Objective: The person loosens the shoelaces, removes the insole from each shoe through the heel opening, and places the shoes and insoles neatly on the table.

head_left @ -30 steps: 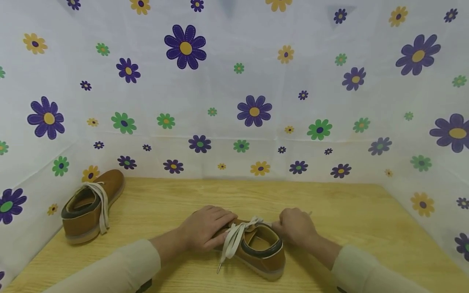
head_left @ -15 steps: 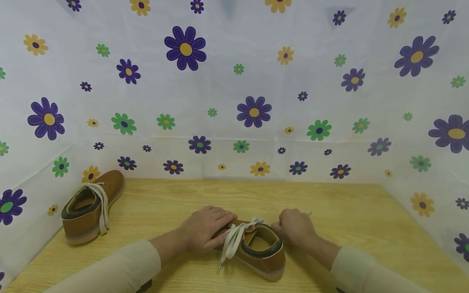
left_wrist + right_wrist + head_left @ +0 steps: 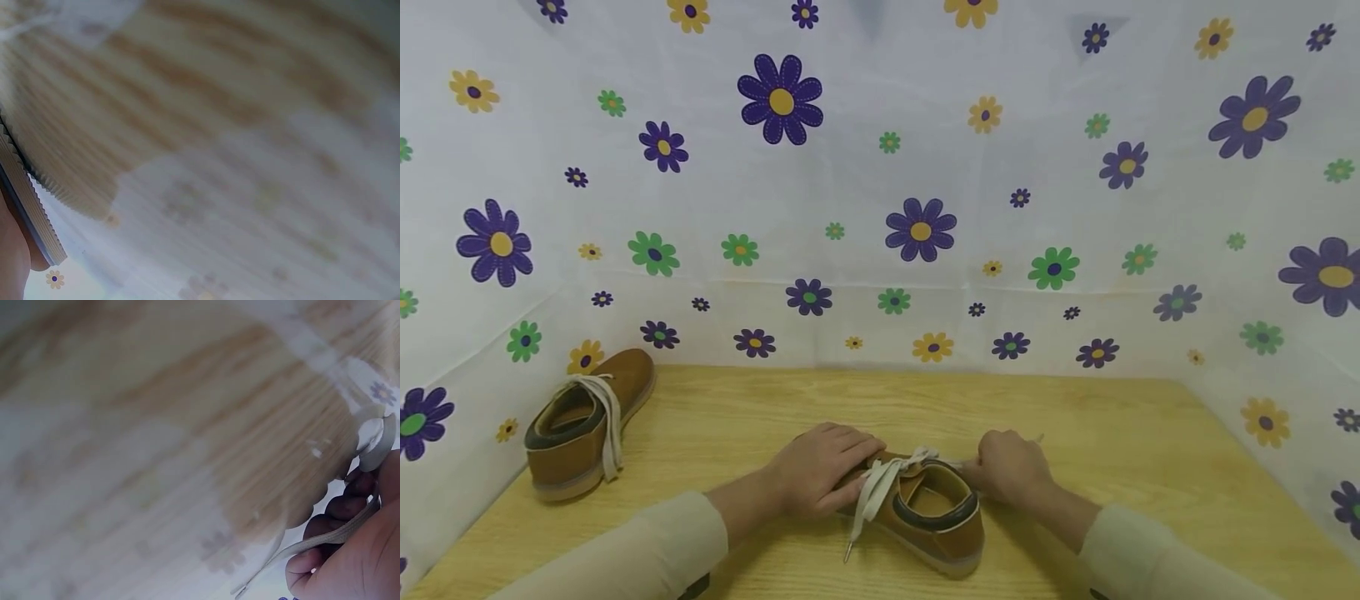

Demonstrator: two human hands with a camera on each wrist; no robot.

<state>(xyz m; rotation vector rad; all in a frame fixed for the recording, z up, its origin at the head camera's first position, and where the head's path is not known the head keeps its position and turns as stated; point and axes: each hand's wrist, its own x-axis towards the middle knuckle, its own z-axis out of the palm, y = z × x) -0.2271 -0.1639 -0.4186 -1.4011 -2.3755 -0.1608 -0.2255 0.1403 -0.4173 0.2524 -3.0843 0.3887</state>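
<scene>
- Shoe (image 3: 943,537), tan with a dark collar: lower centre of the frame, upright on the wood-grain bench (image 3: 790,400), heel toward lower right, toe toward the left under a hand.
- Left hand (image 3: 823,468): over the toe end, fingers across the top and thumb on the near side, clamped on the shoe. Left wrist view mostly blurred; ridged sole (image 3: 34,194) at its left edge, beside a bit of hand.
- Right hand (image 3: 1011,467): just right of the shoe's opening, fingers curled tight round one end of the pale lace (image 3: 880,492). Right wrist view, lower right: lace runs through the fist, tip poking out.
- Rest of the lace: bunched at the shoe's throat, loose length down the near side, tip at the bottom.
- Second shoe (image 3: 561,462): far left, upright, toe toward upper right.
- Behind: white cloth (image 3: 850,100), flower print.
</scene>
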